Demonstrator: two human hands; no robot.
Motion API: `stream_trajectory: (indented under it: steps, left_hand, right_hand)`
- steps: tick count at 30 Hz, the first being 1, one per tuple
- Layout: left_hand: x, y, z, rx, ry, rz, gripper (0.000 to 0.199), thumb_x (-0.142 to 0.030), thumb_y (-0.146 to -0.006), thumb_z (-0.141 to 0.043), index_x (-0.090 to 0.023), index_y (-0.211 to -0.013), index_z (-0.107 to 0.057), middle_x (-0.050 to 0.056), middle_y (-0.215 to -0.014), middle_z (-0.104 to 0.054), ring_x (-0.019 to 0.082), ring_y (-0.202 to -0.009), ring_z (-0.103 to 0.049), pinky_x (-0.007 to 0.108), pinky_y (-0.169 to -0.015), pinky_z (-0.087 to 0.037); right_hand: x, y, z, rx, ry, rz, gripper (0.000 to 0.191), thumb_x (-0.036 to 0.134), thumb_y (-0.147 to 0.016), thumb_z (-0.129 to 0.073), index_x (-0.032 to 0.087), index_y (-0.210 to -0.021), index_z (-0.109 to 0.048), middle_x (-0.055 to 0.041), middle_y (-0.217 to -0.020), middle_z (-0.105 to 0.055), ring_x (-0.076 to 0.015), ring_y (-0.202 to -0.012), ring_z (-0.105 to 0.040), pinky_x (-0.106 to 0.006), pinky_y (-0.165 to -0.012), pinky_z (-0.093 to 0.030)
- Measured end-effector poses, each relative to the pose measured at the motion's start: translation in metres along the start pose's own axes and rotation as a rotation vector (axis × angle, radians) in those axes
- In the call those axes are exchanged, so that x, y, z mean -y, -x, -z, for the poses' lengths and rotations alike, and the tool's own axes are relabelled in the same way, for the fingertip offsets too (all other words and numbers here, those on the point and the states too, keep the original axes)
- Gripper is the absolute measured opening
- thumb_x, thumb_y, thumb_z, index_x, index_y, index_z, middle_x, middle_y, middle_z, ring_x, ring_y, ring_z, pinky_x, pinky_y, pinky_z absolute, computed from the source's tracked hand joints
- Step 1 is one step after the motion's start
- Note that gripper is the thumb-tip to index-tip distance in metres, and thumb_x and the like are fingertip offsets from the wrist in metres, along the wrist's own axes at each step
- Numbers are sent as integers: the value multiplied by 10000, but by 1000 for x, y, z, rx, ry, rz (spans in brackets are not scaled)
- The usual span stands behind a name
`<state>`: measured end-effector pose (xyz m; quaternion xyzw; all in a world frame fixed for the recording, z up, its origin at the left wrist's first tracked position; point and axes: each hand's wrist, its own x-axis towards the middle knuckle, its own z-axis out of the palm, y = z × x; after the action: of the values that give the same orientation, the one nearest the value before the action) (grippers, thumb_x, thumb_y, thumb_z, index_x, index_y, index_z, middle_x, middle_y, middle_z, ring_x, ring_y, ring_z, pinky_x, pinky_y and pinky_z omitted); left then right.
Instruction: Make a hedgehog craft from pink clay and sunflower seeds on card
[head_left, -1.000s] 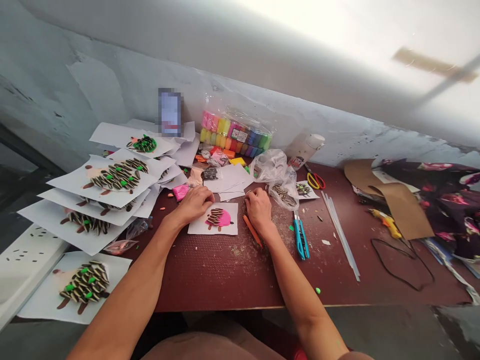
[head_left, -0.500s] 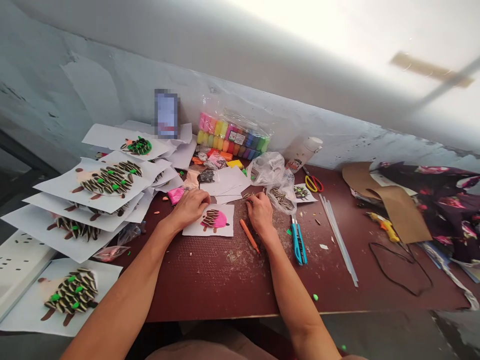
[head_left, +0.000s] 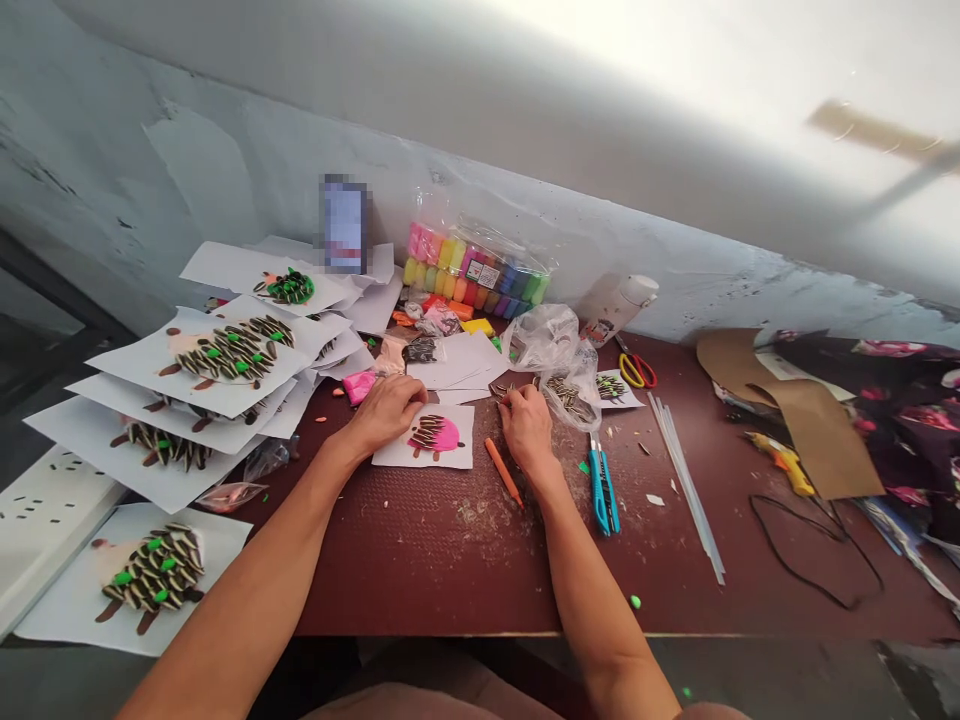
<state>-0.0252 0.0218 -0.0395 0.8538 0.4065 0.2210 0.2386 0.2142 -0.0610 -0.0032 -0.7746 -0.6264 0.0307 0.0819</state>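
Observation:
A small white card (head_left: 384, 454) lies on the table, bearing a pink clay hedgehog body (head_left: 448, 434) with rows of striped sunflower seeds pressed into its left part and brown feet below. My left hand (head_left: 386, 412) rests over the card's upper left corner, its fingers curled together; what is under the fingertips is hidden. To the right of the card, my right hand (head_left: 527, 425) has its fingertips pinched at a few loose sunflower seeds (head_left: 501, 388). Whether a seed is between them is too small to tell. An orange clay tool (head_left: 503, 473) lies between the card and my right hand.
Finished seed hedgehog sheets (head_left: 225, 355) are stacked at left. Behind are blank papers (head_left: 457, 362), coloured clay packs (head_left: 472, 275) and a bag of seeds (head_left: 568, 395). At right lie a blue cutter (head_left: 602, 490), scissors (head_left: 637, 370), glue sticks (head_left: 686, 490) and a glue gun (head_left: 784, 462).
The view has shifted slightly, so everything sits a little further right. My two hands keep nearly the same places at the card and by the loose seeds.

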Motion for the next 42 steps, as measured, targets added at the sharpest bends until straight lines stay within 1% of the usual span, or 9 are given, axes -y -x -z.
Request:
stream_trajectory:
  steps: [3, 6, 10, 12, 15, 22, 27, 32, 42]
  left_hand:
    - [0, 0, -1, -7, -4, 9, 140, -190, -845, -550, -211, -847, -689, 70, -909, -728, 253, -900, -630, 393, -831, -475]
    - [-1, 1, -2, -13, -1, 0, 179, -189, -854, -556, -221, -898, -726, 66, -948, -746, 255, -933, -635, 404, -862, -472]
    - [-2, 2, -3, -16, 7, -11, 220, -177, -874, -556, -240, -924, -761, 65, -972, -756, 262, -961, -637, 417, -887, -463]
    - [-3, 2, -3, -18, 6, -13, 221, -173, -878, -560, -240, -927, -765, 64, -961, -755, 261, -957, -638, 415, -886, -460]
    - [-3, 2, -3, -17, -6, -23, 217, -176, -884, -565, -239, -937, -766, 65, -951, -748, 261, -956, -633, 412, -885, -459]
    - [-1, 2, -3, -11, -24, -21, 223, -177, -895, -567, -243, -957, -771, 65, -956, -740, 262, -972, -624, 401, -877, -454]
    - [-1, 3, -4, -4, -30, -25, 256, -188, -920, -560, -252, -1005, -793, 71, -944, -727, 260, -953, -609, 404, -875, -444]
    - [1, 3, -4, -8, -38, -38, 259, -189, -948, -561, -261, -1027, -797, 66, -928, -707, 252, -949, -600, 387, -861, -437]
    - [3, 2, -6, -6, -58, -56, 238, -176, -951, -588, -266, -1016, -799, 57, -895, -688, 242, -933, -596, 373, -838, -424]
  right_hand:
    - [2, 3, 3, -34, -33, 27, 192, 183, -999, -518, 153, -1012, -707, -128, -1096, -670, -224, -995, -583, -299, -847, -418]
    - [5, 8, 6, -71, -182, 50, 224, 180, -1004, -466, 164, -999, -689, -91, -1001, -698, -206, -917, -600, -288, -812, -422]
    - [15, 16, 7, 20, -440, 129, 199, 169, -970, -501, 191, -978, -699, -35, -936, -727, -170, -838, -632, -253, -785, -439]
    - [22, 20, 5, 65, -480, 177, 184, 167, -959, -533, 199, -972, -714, -32, -951, -733, -166, -860, -647, -245, -804, -447]
    - [30, 24, 3, 61, -422, 214, 176, 184, -966, -563, 213, -973, -736, -46, -1008, -724, -170, -916, -654, -243, -818, -451]
    - [36, 25, -2, 76, -323, 222, 221, 191, -997, -561, 238, -1078, -762, -45, -1024, -738, -173, -949, -667, -236, -812, -445]
    - [34, 24, -8, 49, -343, 235, 245, 183, -1000, -544, 246, -1068, -771, -45, -1018, -744, -175, -933, -669, -238, -796, -445]
    - [34, 24, -14, 13, -366, 274, 214, 200, -996, -569, 246, -1036, -773, -42, -950, -723, -176, -873, -650, -242, -758, -429]
    - [40, 23, -13, 60, -348, 292, 190, 196, -1004, -569, 235, -1047, -750, -44, -992, -705, -177, -927, -632, -251, -790, -416]
